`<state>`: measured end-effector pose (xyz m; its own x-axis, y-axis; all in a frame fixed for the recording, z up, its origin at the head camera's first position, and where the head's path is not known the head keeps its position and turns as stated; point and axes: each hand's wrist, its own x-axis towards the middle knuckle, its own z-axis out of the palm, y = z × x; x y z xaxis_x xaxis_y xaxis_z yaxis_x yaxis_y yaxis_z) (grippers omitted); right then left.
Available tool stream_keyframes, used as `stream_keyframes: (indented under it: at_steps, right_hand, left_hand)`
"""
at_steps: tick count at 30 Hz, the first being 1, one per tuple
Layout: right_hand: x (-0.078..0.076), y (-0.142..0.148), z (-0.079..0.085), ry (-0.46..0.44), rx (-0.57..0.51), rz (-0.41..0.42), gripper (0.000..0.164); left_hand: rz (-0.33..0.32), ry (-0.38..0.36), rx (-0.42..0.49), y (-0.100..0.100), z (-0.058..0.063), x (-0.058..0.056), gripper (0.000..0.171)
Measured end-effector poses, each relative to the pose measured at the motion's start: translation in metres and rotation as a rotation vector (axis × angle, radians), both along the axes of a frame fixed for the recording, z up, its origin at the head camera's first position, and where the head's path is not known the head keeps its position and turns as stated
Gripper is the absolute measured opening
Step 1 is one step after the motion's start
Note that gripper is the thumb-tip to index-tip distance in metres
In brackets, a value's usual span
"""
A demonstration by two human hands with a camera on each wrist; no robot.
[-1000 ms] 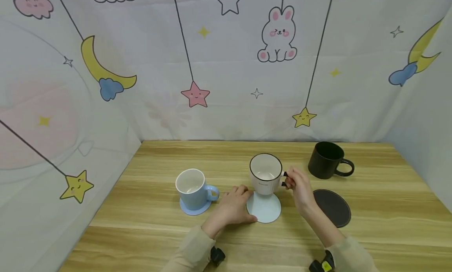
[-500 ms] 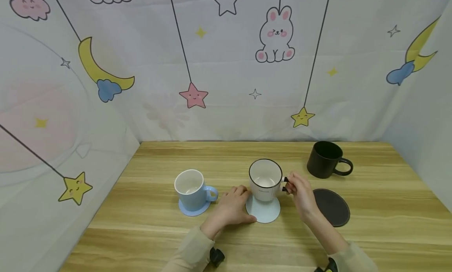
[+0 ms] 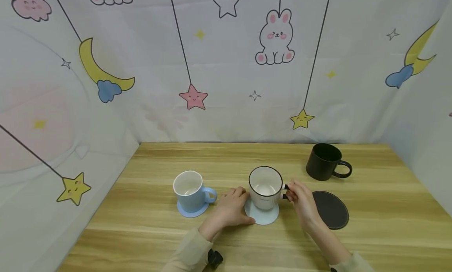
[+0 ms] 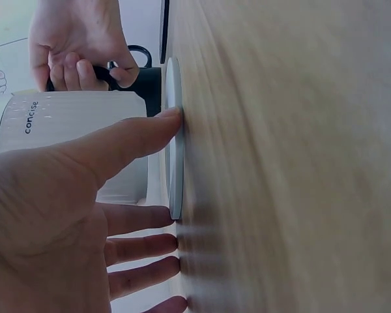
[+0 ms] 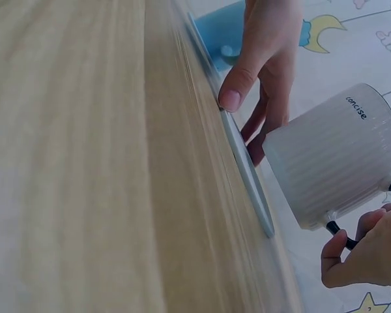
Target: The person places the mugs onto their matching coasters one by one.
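My right hand (image 3: 300, 199) grips the black-trimmed handle of a white ribbed mug (image 5: 339, 153) with a dark rim. The wrist views show a gap between the mug's base and the light grey-white round coaster (image 3: 262, 217) below it. Lying flat on the table, that coaster has my left hand (image 3: 231, 209) at its left side. Thumb and index fingertips touch its edge, while the other fingers reach down to the wood, fairly straight and spread. To the left, a light blue mug (image 3: 193, 197) stands on a blue coaster (image 3: 190, 214).
At the back right a black mug (image 3: 321, 166) stands on the wooden table (image 3: 141, 240), its handle to the right. A black round coaster (image 3: 332, 211) lies in front of it, beside my right forearm. A printed curtain (image 3: 226, 119) hangs behind the table.
My right hand has brought the white mug down and toward me, so it now overlaps more of the light coaster. My left hand stays at the coaster's edge.
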<state>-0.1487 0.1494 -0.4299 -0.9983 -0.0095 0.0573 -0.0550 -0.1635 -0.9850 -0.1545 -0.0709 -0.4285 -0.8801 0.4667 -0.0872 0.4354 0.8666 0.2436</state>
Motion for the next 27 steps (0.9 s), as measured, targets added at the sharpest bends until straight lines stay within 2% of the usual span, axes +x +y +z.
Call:
stream_keyframes:
  at_steps: [21,27]
  right_hand:
    - [0.010,0.000,-0.009,0.061,-0.030,0.050,0.034]
    - [0.010,0.001,-0.012,0.043,-0.015,0.058,0.035]
  left_hand:
    - [-0.021,-0.003,-0.019,-0.001,-0.001,0.000,0.076]
    - [-0.023,-0.018,-0.014,-0.002,0.000,0.000,0.076]
